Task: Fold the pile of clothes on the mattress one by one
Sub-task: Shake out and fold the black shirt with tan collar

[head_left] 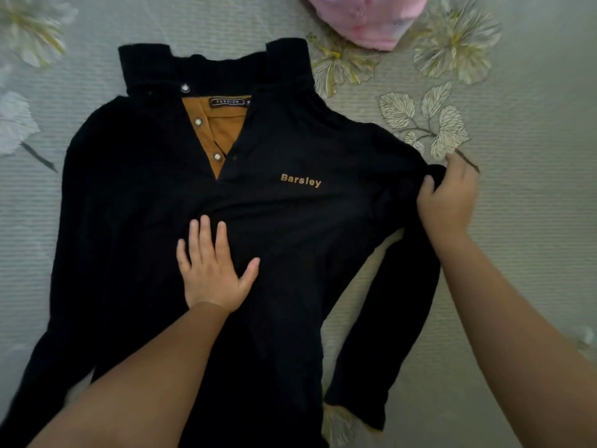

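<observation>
A black long-sleeved shirt (pixel 290 221) lies face up on the mattress, collar at the far end, with a brown button placket and the word "Barsley" on the chest. My left hand (pixel 213 270) rests flat on the middle of the shirt's front, fingers spread. My right hand (pixel 449 198) pinches the shirt's right shoulder, where the sleeve starts. That sleeve (pixel 387 318) hangs down along the body toward me. The left sleeve runs down the left side to the frame's lower corner.
The mattress (pixel 533 221) has a grey ribbed cover printed with pale flowers and leaves. A pink garment (pixel 371 17) lies at the far edge, beyond the collar. Bare cover shows to the right of the shirt.
</observation>
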`<act>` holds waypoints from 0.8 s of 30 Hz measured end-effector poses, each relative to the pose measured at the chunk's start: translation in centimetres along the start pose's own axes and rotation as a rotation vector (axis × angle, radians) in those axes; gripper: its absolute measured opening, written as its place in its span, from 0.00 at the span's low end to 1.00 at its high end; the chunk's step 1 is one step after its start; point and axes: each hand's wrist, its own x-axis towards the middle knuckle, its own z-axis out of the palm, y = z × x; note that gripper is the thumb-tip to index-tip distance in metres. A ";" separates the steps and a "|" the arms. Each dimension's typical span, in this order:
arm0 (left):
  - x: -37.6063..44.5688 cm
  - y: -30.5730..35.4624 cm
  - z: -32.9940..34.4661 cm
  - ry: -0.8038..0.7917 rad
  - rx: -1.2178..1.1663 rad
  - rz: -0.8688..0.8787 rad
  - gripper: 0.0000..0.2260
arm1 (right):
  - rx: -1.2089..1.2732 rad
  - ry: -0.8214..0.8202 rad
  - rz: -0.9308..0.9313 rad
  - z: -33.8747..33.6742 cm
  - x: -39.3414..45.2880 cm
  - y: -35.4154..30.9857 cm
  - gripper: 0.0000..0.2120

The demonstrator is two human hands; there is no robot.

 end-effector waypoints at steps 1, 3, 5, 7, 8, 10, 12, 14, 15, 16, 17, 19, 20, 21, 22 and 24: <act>0.1 0.0 0.0 0.001 -0.007 0.002 0.38 | 0.060 0.066 -0.072 -0.3 -1.8 -0.5 0.18; 0.2 -0.1 0.1 0.015 -0.017 0.012 0.36 | 0.157 0.163 -0.252 -0.9 -6.3 -1.1 0.13; 0.2 -0.2 0.1 0.036 -0.012 0.024 0.36 | 0.242 0.089 -0.347 -1.1 -11.7 -1.4 0.11; 0.0 -0.4 0.4 0.061 -0.016 0.036 0.36 | 0.275 -0.068 -0.372 -1.0 -17.4 -1.2 0.14; 0.0 -0.4 0.7 0.079 -0.014 0.040 0.36 | 0.264 -0.138 -0.385 -0.9 -20.2 -0.9 0.15; -0.4 -0.6 0.9 0.092 0.002 0.059 0.36 | 0.192 -0.247 -0.400 -0.7 -25.4 -0.1 0.18; 0.2 -0.9 0.7 0.083 0.004 0.084 0.37 | 0.151 -0.344 -0.335 -0.3 -28.0 0.5 0.20; -0.6 -1.4 0.7 0.052 -0.012 0.202 0.36 | 0.109 -0.372 -0.229 -0.4 -30.2 0.6 0.22; -1.5 -1.8 0.8 0.034 -0.029 0.272 0.36 | 0.101 -0.367 -0.187 -0.4 -30.9 0.5 0.19; -2.7 -2.4 0.8 0.013 -0.056 0.335 0.35 | 0.105 -0.366 -0.146 -0.3 -31.5 0.4 0.15; -4.5 -3.1 0.8 -0.010 -0.086 0.387 0.35 | 0.117 -0.382 -0.095 -0.4 -31.9 0.1 0.11; -8.6 -5.2 0.6 -0.037 -0.123 0.449 0.33 | 0.115 -0.421 -0.002 -0.5 -32.4 -0.3 0.05; -10.7 -6.6 0.6 -0.033 -0.121 0.456 0.32 | 0.097 -0.437 0.024 -0.6 -32.8 -0.5 0.05; -12.8 -8.2 0.7 -0.017 -0.108 0.448 0.32 | 0.088 -0.427 0.041 -0.6 -33.1 -0.6 0.05; -14.8 -9.9 0.8 -0.006 -0.085 0.432 0.31 | 0.087 -0.396 0.066 -0.8 -33.6 -0.7 0.06; -18.0 -13.0 0.5 -0.053 0.002 0.395 0.35 | 0.037 -0.369 0.139 -1.2 -34.4 -1.0 0.13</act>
